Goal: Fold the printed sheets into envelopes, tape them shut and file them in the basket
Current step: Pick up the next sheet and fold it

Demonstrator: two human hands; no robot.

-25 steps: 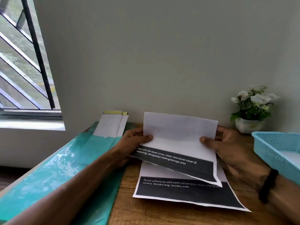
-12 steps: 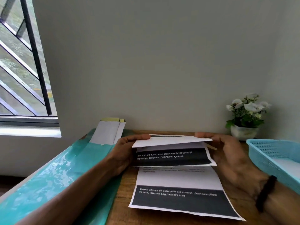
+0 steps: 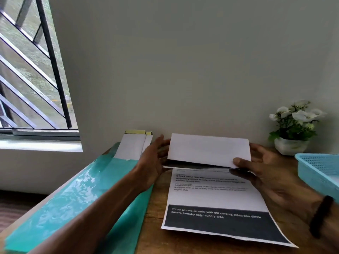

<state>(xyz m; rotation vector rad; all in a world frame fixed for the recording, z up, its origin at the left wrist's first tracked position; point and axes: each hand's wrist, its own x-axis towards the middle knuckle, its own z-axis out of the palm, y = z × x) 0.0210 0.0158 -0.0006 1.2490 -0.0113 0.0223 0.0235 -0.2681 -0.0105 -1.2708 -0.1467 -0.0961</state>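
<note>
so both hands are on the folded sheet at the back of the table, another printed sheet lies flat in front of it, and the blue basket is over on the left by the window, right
Not quite. In the head view the blue basket sits at the right edge of the table, near the flower pot, not by the window. The rest holds: the left hand and right hand are on the folded sheet, and a printed sheet lies flat in front.

Bare tabletop [image 3: 156,208] shows between the teal sheet [image 3: 82,195] at lower left and the flat printed sheet [image 3: 216,204] at centre, while the wall [image 3: 183,70] closes the far edge, the flower pot [image 3: 291,145] and blue basket [image 3: 317,171] block the right side.
</note>
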